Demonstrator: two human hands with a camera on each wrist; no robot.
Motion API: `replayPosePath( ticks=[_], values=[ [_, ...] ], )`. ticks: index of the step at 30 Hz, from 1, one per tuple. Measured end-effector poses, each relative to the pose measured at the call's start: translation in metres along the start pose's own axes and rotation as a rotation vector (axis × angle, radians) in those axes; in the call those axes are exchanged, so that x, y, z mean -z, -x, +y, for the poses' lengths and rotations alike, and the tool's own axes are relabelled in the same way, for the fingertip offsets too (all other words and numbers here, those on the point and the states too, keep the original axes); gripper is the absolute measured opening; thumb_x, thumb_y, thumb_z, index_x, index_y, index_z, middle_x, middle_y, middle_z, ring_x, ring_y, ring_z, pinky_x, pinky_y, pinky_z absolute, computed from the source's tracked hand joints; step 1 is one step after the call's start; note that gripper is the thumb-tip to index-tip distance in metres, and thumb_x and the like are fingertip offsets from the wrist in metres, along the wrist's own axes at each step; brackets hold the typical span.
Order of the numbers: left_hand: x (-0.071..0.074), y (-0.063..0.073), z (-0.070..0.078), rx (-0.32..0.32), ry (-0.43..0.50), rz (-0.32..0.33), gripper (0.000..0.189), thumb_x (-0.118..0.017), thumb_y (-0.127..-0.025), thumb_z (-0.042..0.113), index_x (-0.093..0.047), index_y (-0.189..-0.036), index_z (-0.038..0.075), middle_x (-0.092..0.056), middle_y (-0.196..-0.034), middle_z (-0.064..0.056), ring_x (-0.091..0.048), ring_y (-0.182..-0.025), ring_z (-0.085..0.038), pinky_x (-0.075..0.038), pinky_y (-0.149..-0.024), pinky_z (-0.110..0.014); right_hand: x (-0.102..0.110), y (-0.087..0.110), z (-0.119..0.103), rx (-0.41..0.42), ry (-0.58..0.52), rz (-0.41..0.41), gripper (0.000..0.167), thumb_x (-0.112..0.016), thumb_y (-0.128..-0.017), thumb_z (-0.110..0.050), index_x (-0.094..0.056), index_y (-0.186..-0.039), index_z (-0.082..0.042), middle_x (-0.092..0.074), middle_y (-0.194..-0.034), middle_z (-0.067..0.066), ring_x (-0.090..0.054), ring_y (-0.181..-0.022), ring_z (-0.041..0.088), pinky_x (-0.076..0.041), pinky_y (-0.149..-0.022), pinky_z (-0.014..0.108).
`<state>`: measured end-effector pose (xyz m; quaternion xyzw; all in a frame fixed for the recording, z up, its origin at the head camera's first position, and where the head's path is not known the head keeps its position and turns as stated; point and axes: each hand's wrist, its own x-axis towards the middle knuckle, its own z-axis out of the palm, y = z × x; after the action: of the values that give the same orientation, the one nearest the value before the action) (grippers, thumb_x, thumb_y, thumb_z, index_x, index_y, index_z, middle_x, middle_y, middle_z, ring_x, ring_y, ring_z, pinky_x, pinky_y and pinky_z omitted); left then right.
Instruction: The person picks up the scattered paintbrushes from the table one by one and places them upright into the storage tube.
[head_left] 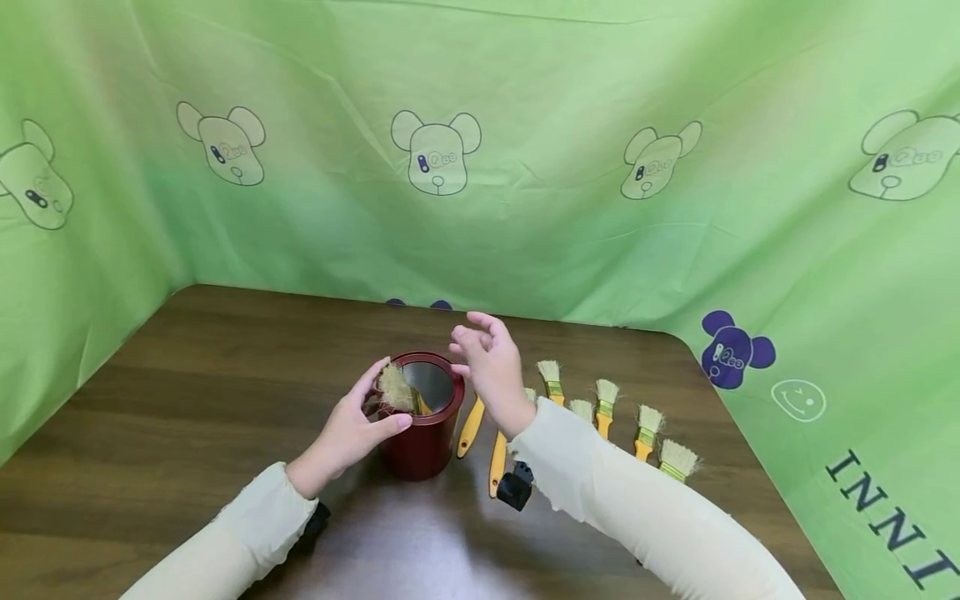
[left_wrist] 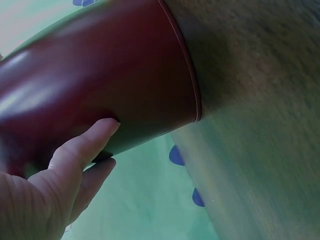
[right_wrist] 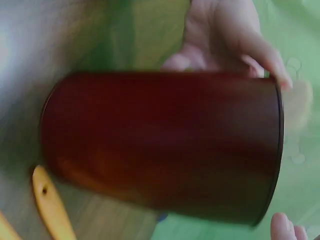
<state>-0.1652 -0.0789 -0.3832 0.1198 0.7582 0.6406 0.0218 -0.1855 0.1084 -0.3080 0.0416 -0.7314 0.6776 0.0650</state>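
Note:
A dark red round bin (head_left: 422, 450) stands on the wooden table in the head view. One paintbrush (head_left: 395, 389) leans inside it, pale bristles up at the left of the rim, its handle mostly hidden by the wall. My left hand (head_left: 348, 429) holds the bin by its left side, thumb at the near rim and fingers around the far side. In the left wrist view, fingers (left_wrist: 92, 142) lie along the bin's wall. Just above the right rim is my right hand (head_left: 491, 367), its fingers loosely bent with nothing between them.
Several paintbrushes with yellow handles lie right of the bin, bristles pointing away, among them a brush (head_left: 648, 429) and a wider brush (head_left: 677, 460). My right forearm covers parts of them. A green printed cloth (head_left: 525, 242) hangs behind the wooden table (head_left: 187, 400).

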Motion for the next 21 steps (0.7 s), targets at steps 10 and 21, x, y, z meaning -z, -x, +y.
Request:
replayPosePath(
  ticks=[10, 21],
  values=[
    [-0.004, -0.001, -0.002, -0.008, 0.002, 0.015, 0.077, -0.071, -0.081, 0.004, -0.032, -0.148, 0.006, -0.048, -0.136, -0.021, -0.049, -0.119, -0.032, -0.044, -0.094, -0.035, 0.076, -0.013, 0.023, -0.068, 0.180, 0.091, 0.034, -0.058, -0.095, -0.012, -0.050, -0.124, 0.004, -0.061, -0.099, 0.012, -0.059, -0.075, 0.007, -0.052, -0.065, 0.021],
    [-0.005, 0.001, 0.002, 0.005, -0.003, 0.016, 0.077, -0.071, -0.081, 0.003, -0.032, -0.148, 0.006, -0.046, -0.138, -0.021, -0.048, -0.121, -0.033, -0.043, -0.096, -0.041, 0.175, -0.019, 0.035, -0.166, 0.291, 0.019, 0.041, -0.056, -0.097, -0.017, -0.045, -0.126, 0.010, -0.061, -0.081, -0.010, -0.061, -0.070, 0.005, -0.053, -0.067, 0.022]
  ],
)
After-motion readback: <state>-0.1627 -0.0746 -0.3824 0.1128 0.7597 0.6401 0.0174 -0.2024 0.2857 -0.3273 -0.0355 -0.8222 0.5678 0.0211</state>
